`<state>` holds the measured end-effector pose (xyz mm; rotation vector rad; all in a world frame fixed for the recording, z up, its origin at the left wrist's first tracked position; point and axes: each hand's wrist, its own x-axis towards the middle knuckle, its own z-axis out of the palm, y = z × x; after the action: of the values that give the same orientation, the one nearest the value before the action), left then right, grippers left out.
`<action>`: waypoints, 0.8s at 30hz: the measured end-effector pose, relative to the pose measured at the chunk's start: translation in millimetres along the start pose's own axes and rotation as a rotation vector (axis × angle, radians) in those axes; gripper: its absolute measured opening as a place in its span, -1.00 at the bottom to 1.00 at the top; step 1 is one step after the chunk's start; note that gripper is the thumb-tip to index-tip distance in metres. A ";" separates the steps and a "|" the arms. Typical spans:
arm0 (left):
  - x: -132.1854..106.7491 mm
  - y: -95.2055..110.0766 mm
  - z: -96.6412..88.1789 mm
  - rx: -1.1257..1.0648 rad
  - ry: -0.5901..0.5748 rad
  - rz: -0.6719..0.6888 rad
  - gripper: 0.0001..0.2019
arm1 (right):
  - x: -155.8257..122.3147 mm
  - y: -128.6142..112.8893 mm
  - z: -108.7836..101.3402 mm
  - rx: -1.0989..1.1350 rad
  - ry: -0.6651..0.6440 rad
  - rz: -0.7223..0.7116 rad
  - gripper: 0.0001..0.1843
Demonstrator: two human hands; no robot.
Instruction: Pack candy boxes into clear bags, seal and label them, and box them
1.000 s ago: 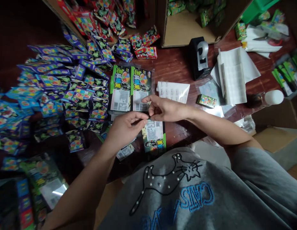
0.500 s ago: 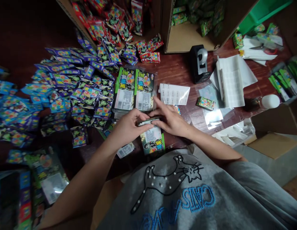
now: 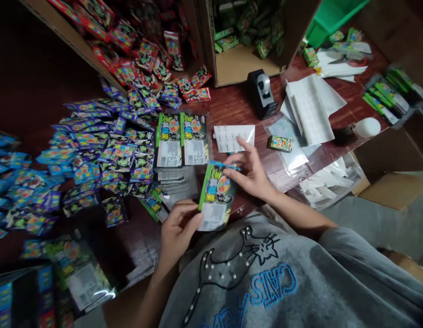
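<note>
A green and black printed candy bag (image 3: 214,193) with a white label at its lower end is tilted in front of my shirt. My left hand (image 3: 180,225) pinches its lower left edge between thumb and fingers. At the upper right corner, my right hand (image 3: 250,175) grips the bag with the thumb on top; its index finger sticks out over a white sticker sheet (image 3: 226,139). Something blue shows at the bag's top edge, too blurred to name. Beyond the hands lie two similar labelled bags (image 3: 194,132), side by side, and a stack of clear bags (image 3: 184,182).
Purple candy packets (image 3: 119,152) and blue ones (image 3: 30,182) are heaped at left. Cartons of red packets (image 3: 150,54) and green packets (image 3: 245,27) stand behind. A tape dispenser (image 3: 262,93), paper sheets (image 3: 310,109), a small green packet (image 3: 280,143) and a white-capped bottle (image 3: 366,127) lie right.
My hands have moved apart. The bag, seen edge-on between them before, now shows its printed front. My left hand has come down and nearer my body. The view has shifted.
</note>
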<state>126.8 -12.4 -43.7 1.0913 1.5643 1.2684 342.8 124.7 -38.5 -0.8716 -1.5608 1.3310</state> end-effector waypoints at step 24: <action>28.7 -1.3 -27.5 -0.053 0.112 -0.033 -0.71 | -2.7 7.3 37.8 -0.009 -0.388 0.075 0.07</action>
<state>92.3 7.5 -43.1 0.9725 1.6152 1.3612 308.4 109.7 -47.5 -0.7107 -1.8426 1.6201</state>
